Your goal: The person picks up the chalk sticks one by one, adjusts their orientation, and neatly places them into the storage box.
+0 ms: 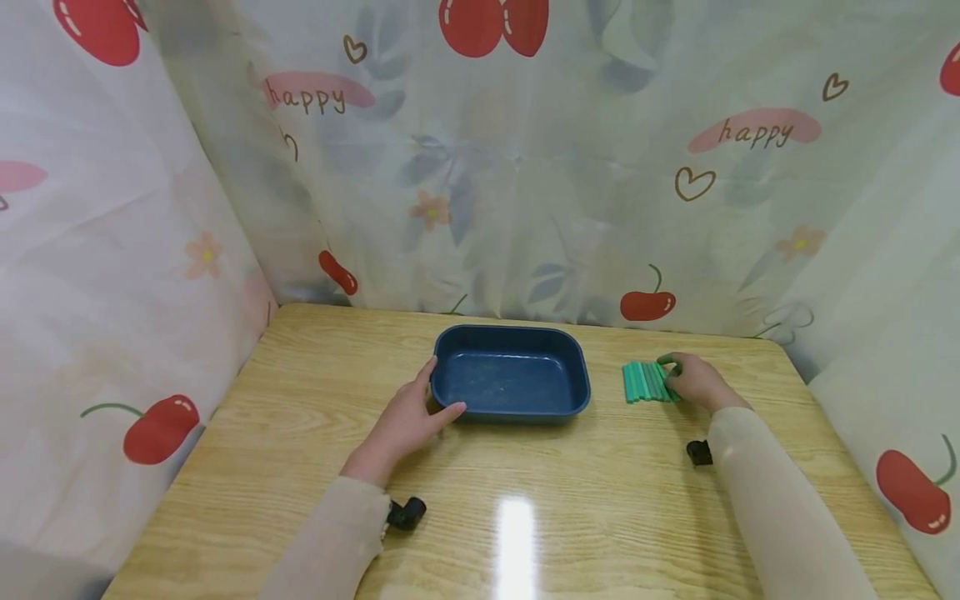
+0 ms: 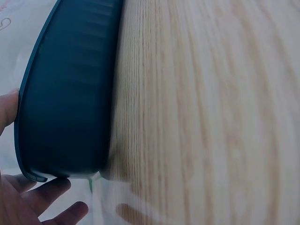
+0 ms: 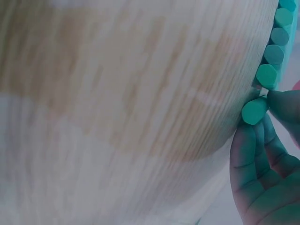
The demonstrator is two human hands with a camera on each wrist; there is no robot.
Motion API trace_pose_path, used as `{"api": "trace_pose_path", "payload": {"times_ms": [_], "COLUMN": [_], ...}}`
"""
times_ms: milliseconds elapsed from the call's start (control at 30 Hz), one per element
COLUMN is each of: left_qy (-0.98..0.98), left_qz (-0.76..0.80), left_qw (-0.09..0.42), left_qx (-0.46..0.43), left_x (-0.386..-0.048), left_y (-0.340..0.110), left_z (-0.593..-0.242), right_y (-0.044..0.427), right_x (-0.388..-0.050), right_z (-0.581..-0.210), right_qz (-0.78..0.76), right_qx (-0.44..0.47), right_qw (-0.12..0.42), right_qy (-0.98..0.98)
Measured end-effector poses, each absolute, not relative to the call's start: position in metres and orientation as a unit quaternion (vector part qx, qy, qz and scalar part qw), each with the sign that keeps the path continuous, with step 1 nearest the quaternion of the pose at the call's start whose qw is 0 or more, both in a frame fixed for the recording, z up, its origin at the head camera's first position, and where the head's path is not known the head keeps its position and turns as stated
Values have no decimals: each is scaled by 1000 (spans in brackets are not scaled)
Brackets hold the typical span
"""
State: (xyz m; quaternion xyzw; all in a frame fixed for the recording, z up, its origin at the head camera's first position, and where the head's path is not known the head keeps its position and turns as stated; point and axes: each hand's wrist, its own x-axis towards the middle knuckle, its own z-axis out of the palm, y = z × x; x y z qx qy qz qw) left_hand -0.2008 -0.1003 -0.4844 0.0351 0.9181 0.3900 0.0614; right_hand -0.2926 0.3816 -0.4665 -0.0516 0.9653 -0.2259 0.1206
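Observation:
A dark blue rectangular tray [image 1: 510,414] stands on the wooden table. My left hand [image 1: 405,421] holds its near left corner, with the thumb on the front rim and the fingers along the left side. In the left wrist view the tray's outer wall [image 2: 70,93] shows between thumb and fingers. Right of the tray lies a row of short green sticks [image 1: 643,382], side by side. At the row's right end my right hand [image 1: 701,383] pinches one green stick [image 3: 254,111] between thumb and fingers. A small gap separates this stick from the next to it.
The table [image 1: 585,500] meets patterned curtains [image 1: 517,167] at the back and both sides. A black wrist-camera part [image 1: 407,513] sticks out by the left sleeve, and another [image 1: 699,452] by the right sleeve.

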Motion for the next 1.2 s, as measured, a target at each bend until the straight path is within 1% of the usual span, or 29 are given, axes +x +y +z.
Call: {"api": "trace_pose_path", "payload": {"times_ms": [300,533,800,1200], "left_qy": [917,917,916,917], "left_qz": [393,393,394,393], "left_qw": [59,60,57,57], "left_qx": [38,37,43,43], "left_x": [-200,-200,-199,-199], "left_y": [-100,-100,-101,-101], "left_z": [-484,-484,-483,-483], "right_y": [386,389,392,388], "right_x": [-291,-284,-279,-270], "right_z": [-467,-463,-464,-454], "right_qz": [-223,-250,-276,-333], "right_qx": [-49,-29,-30,-6], "right_qw": [126,127,124,122], "right_qy": [965,959,953,935]}}
